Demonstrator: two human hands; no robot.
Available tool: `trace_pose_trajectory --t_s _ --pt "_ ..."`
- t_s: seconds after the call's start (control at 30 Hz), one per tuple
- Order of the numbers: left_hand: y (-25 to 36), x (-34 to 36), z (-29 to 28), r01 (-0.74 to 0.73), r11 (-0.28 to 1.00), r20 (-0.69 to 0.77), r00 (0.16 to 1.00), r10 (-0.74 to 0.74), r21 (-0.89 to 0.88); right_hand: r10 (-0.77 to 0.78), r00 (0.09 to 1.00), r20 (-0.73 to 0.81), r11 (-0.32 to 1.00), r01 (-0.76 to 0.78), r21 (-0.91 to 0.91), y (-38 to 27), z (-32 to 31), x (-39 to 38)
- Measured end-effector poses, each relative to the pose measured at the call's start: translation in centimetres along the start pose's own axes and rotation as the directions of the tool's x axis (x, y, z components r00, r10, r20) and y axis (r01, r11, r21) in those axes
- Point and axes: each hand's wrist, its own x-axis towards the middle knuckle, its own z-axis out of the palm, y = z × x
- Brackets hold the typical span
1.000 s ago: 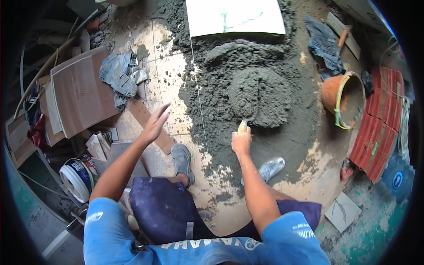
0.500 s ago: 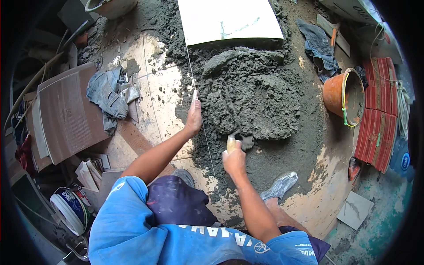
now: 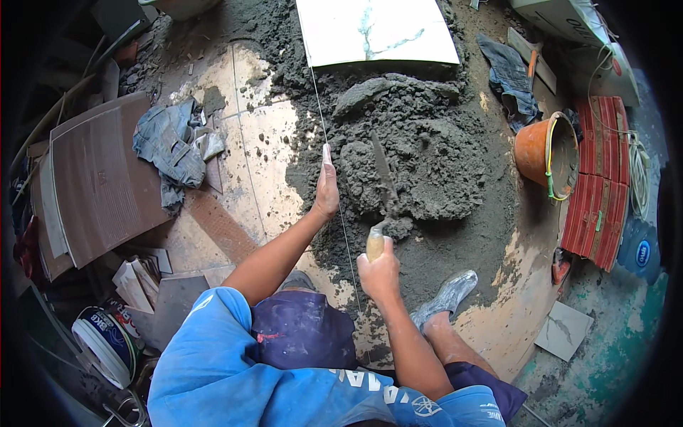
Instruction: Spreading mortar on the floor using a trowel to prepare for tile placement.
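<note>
My right hand is closed round the pale handle of a trowel. The narrow grey blade points away from me and lies against the heap of wet mortar, with a lump of mortar near its base. My left hand is beside a taut string at the heap's left side. Its fingers are stretched out, pointing away from me; whether they touch the string is unclear. Beyond the heap, a large white tile with grey veins lies on the mortar bed, the string running by its left edge.
An orange bucket lies tilted at the right, near stacked red boxes. Crumpled denim cloth and a brown ridged tile are at the left. A small tile lies lower right. My feet straddle the near floor.
The trowel's blade, mostly buried or hidden before, now shows lengthwise against the heap. My right hand has moved slightly nearer to me. My left hand keeps beside the string.
</note>
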Motion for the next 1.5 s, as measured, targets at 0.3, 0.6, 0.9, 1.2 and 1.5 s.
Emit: trace_pose_trajectory --t_s 0.3,0.6,0.9,1.2,1.5 --pt "1.2 0.3 0.9 -0.07 0.997 -0.026 0.997 0.07 -0.026 -0.089 0.996 0.021 0.995 0.088 0.045 -0.9 -1.6 0.4" --pt "1.8 1.3 2.0 -0.092 0.994 -0.047 0.995 0.09 -0.051 0.026 0.983 0.179 0.999 -0.019 -0.043 -0.7 -1.0 2.4" --pt "0.8 4.5 0.0 -0.097 0.988 -0.037 0.995 0.094 -0.12 0.279 0.945 -0.172 0.818 -0.14 0.558 3.6 -11.4 6.5" --pt "-0.7 9.8 -1.0 0.009 0.993 -0.014 1.0 -0.01 -0.118 -0.013 1.0 -0.02 1.0 0.013 -0.001 -2.0 -0.9 8.3" --pt "-0.2 11.0 -2.3 0.022 0.986 -0.029 0.999 -0.027 -0.164 -0.007 0.996 0.086 0.997 0.001 0.071 -5.1 -1.9 4.5"
